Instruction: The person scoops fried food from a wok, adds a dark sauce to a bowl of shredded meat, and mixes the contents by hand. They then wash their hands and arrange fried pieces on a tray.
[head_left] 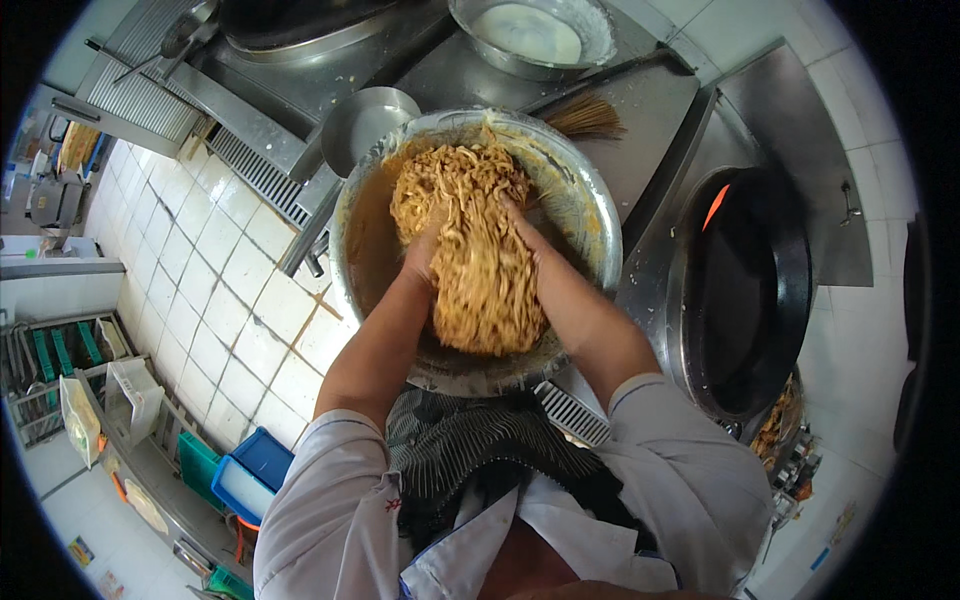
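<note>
- While both hands reach into the strips [482, 275], the left hand [428, 248] enters from their left side and the right hand [519, 224] from their right, neither clearly nearer.
- Most fingers are buried, so I cannot tell whether they are spread or pinching; the strips fill the gap between the hands.
- Inside the bowl [603, 220], the strips' long axis runs from the far side toward the person, passing between the wrists; the near part is blurred.
</note>
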